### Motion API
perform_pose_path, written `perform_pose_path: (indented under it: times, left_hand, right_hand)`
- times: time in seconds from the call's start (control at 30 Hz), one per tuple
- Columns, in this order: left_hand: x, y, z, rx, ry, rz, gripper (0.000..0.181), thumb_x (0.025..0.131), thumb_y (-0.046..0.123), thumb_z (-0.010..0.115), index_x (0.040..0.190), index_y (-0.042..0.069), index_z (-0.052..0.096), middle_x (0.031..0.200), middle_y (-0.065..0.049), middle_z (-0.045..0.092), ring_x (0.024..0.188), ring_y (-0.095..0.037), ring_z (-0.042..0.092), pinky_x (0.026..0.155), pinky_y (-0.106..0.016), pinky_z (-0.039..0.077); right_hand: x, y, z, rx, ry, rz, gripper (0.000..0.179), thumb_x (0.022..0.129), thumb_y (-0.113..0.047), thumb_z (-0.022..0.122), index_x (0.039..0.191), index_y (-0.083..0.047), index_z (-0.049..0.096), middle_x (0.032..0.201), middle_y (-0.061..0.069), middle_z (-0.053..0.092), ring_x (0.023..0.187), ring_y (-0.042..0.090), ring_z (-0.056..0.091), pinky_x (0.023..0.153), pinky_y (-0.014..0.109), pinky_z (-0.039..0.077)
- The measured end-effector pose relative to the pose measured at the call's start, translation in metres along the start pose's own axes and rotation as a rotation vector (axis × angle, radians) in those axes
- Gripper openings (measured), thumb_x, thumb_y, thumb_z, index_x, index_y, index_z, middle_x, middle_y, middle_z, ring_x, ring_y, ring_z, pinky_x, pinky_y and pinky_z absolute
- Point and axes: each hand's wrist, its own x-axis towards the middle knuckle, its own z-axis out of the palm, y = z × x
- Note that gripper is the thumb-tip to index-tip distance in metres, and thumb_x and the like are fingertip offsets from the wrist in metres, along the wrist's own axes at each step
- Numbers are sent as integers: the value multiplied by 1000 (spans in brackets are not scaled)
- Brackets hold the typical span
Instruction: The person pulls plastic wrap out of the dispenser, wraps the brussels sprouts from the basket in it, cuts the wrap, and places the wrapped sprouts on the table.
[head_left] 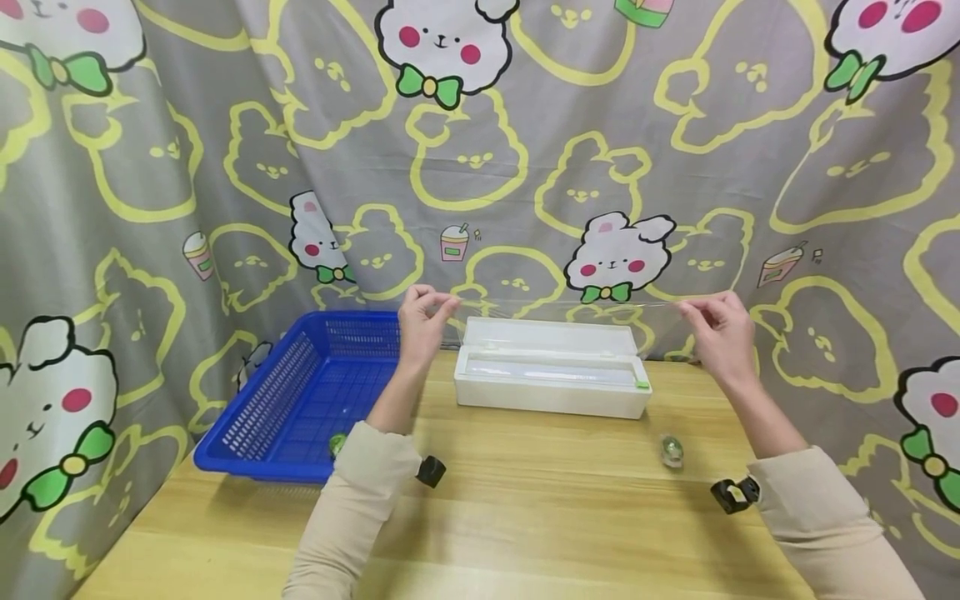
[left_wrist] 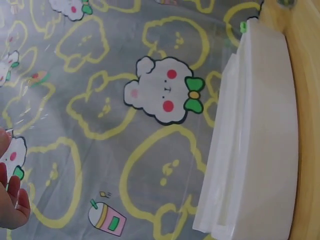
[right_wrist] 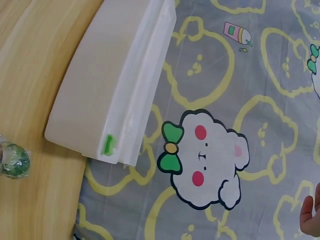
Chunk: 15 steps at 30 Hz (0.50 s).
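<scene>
My left hand [head_left: 423, 323] and right hand [head_left: 720, 332] pinch clear film [head_left: 570, 303] stretched between them, I see remotely, the white box [head_left: 551, 398] lying lower, between both hands.

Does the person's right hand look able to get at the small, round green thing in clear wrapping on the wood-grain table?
Probably yes: the wrapped green thing lies in the open on the table, though the right hand pinches thin, clear plastic film and would likely need to release it first.
</scene>
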Motion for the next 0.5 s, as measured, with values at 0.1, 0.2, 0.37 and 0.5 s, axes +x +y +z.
perform_pose_path:
  times: [0.1, 0.2, 0.37, 0.5]
  left_hand:
    - [-1, 5, -3, -17, -4, 15, 15, 77, 4, 71, 82, -10, 68, 83, 3, 43, 80, -6, 40, 60, -12, 35]
    - [-3, 10, -6, -20, -8, 33, 15, 78, 5, 71, 81, -10, 69, 83, 4, 42, 78, -5, 40, 60, -13, 35]
    - [-7, 17, -11, -30, -18, 45, 16, 77, 5, 72, 82, -10, 69, 83, 7, 41, 77, -3, 40, 61, -13, 35]
    - [-13, 23, -17, -36, -24, 70, 14, 78, 4, 71, 82, -10, 69, 84, 8, 40, 81, -4, 40, 64, -15, 37]
  right_hand:
    - [-2, -4, -4, 2, 6, -14, 17, 87, -5, 63, 90, 11, 67, 74, -19, 37, 68, -6, 37, 59, 8, 30]
    - [-3, -8, -8, 14, 19, -31, 17, 86, -4, 63, 89, 12, 66, 75, -20, 38, 68, -6, 37, 59, 7, 31]
    - [-8, -14, -16, 34, 49, -70, 17, 85, -3, 64, 86, 15, 65, 76, -22, 39, 67, -7, 38, 60, 7, 31]
    - [-13, -17, -22, 63, 71, -130, 14, 84, 2, 63, 82, 16, 64, 76, -21, 39, 67, -6, 38, 63, 12, 30]
